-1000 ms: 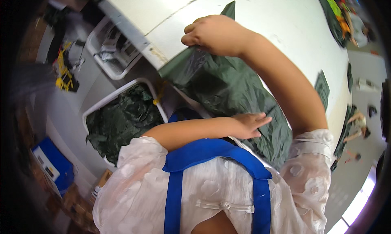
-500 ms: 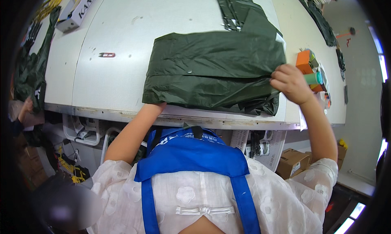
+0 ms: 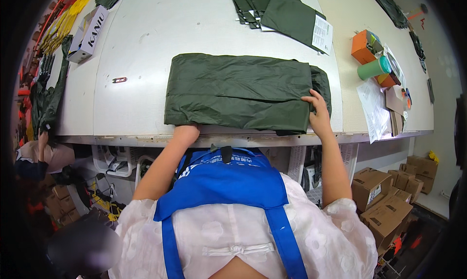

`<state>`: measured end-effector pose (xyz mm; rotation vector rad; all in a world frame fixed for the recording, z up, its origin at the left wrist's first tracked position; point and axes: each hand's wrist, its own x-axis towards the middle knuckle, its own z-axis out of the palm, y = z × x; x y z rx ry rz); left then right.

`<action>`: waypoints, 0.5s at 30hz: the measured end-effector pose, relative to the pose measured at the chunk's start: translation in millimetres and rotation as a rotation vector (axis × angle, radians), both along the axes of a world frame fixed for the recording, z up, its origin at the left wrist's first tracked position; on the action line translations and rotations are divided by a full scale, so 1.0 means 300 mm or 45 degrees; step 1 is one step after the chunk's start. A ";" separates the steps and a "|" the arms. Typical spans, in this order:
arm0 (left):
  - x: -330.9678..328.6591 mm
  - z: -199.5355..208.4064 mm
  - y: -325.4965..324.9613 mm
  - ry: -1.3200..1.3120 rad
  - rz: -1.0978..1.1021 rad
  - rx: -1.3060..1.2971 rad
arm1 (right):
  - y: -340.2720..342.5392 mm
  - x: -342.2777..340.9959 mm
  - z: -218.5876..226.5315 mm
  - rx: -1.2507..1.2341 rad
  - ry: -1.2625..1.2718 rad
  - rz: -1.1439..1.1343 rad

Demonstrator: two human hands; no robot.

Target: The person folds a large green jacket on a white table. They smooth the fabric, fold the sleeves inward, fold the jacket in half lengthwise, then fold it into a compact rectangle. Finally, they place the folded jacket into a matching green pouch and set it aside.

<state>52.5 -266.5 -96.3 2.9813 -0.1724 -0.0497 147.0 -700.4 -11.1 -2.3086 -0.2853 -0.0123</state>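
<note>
A dark green garment (image 3: pixel 238 89) of thin, shiny fabric lies folded into a wide rectangle near the table's front edge. My left hand (image 3: pixel 187 133) reaches beneath its lower left part, so the fingers are hidden. At the right end my right hand (image 3: pixel 318 116) has its fingers bent over a folded edge, with the thumb side lower down against the cloth. Beyond that edge a narrower strip of the same fabric sticks out. Past the garment, at the far side, lie more folded green garments (image 3: pixel 292 21), one bearing a white printed label (image 3: pixel 322 34).
Small red thread snips (image 3: pixel 119 79) lie to the left, below a white box (image 3: pixel 88 38). On the right are an orange box (image 3: pixel 364 48), a green cup (image 3: pixel 373 69) and paper sheets (image 3: pixel 372 109). Another person's hand (image 3: pixel 43 140) is at far left. Cardboard boxes (image 3: pixel 372 182) stand below right.
The garment's right part is now folded in, leaving it shorter and flatter. My right hand has moved left and slightly down along with that edge. My left hand stays under the cloth.
</note>
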 end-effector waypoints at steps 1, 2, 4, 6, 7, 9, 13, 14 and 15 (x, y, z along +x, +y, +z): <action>-0.003 0.014 -0.017 0.080 0.020 -0.010 | 0.005 -0.015 -0.012 0.346 0.215 -0.186; -0.006 0.031 -0.032 0.159 0.040 -0.019 | 0.020 -0.005 -0.020 1.000 0.679 -0.471; -0.004 0.057 -0.062 0.219 0.079 -0.042 | 0.053 0.015 -0.026 1.184 0.787 -0.660; 0.006 0.067 -0.084 0.178 0.115 -0.072 | 0.049 0.036 -0.062 1.297 0.806 -0.650; 0.007 0.063 -0.083 0.195 0.115 -0.045 | 0.052 0.031 -0.062 1.247 0.832 -0.612; 0.014 0.042 -0.071 0.230 0.112 0.007 | 0.066 0.014 -0.051 1.146 0.882 -0.536; 0.015 0.005 -0.064 0.217 0.134 -0.047 | 0.076 0.033 -0.042 1.364 0.876 -0.501; 0.017 0.008 -0.067 0.202 0.157 -0.064 | 0.079 0.041 -0.018 1.464 0.825 -0.458; 0.020 0.013 -0.070 0.188 0.180 -0.080 | 0.072 0.054 -0.011 1.466 0.764 -0.441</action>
